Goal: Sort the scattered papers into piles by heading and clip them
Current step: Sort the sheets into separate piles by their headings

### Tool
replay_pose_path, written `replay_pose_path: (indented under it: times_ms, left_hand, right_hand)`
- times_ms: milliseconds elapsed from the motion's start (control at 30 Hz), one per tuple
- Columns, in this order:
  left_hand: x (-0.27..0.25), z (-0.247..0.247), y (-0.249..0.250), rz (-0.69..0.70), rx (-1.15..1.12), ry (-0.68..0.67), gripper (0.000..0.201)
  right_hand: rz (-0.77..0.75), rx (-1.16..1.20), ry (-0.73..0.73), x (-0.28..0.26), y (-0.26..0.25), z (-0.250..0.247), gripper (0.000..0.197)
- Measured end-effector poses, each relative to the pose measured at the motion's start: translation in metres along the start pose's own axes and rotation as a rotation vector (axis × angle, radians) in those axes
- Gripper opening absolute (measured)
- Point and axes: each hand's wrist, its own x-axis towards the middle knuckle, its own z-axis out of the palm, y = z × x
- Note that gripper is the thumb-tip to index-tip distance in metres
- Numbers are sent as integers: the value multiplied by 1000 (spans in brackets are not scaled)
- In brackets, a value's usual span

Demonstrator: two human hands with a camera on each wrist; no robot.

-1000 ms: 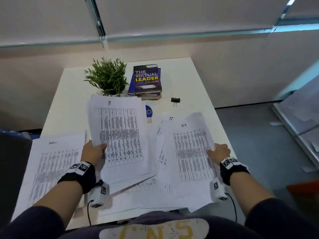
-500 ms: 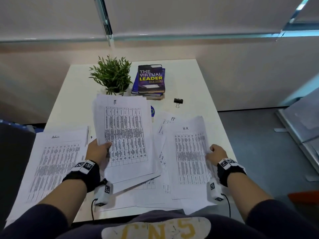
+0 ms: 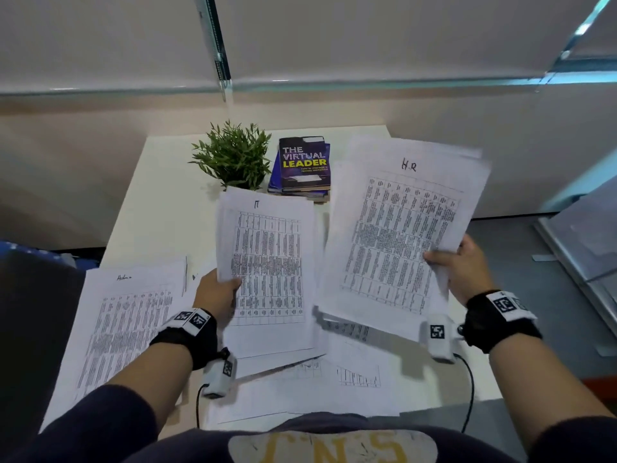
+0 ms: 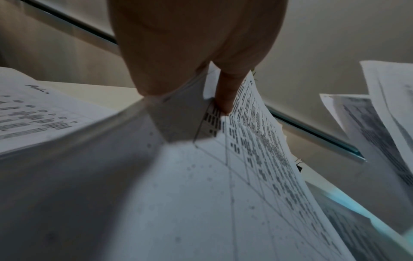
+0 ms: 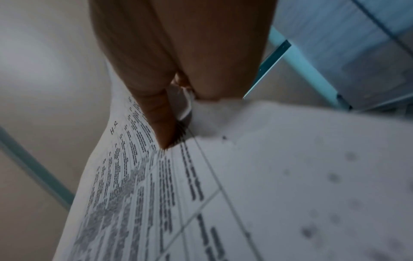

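Both hands grip paper stacks above the white counter [image 3: 160,195]. Left hand [image 3: 217,294] pinches a white printed stack headed "IT" [image 3: 267,262] at its left edge; right hand [image 3: 465,267] pinches a raised, tilted stack headed "HR" [image 3: 397,228] at its right edge. A third stack headed "Admin" [image 3: 123,329] lies at left on the counter, loose sheets [image 3: 334,385] beneath. Behind: green potted plant [image 3: 233,157], dark books [image 3: 305,167].

White papers [image 3: 270,262] carry dense black printed tables; the plant [image 3: 233,155] is green; the book [image 3: 304,163] is dark purple with yellow and white lettering; the tabletop [image 3: 160,202] is cream.
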Motion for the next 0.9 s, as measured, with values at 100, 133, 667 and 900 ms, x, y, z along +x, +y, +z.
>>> replay_pose_path:
  times_ms: [100,133,667,900]
  left_hand:
    - [-6,6,14,40,-9,-48,9]
    - [-7,7,19,52,-17,-62,11]
    - [-12,0,30,52,-101,-279,24]
    - [-7,-15,4,30,85,-194,83]
  right_hand:
    - [37,140,-83,-6,-1,35,52]
    - [53,190,-116,-6,0,45,54]
    - [238,-91,-156,-37,30,153,64]
    - [260,-272,-110,-41,59,176,62]
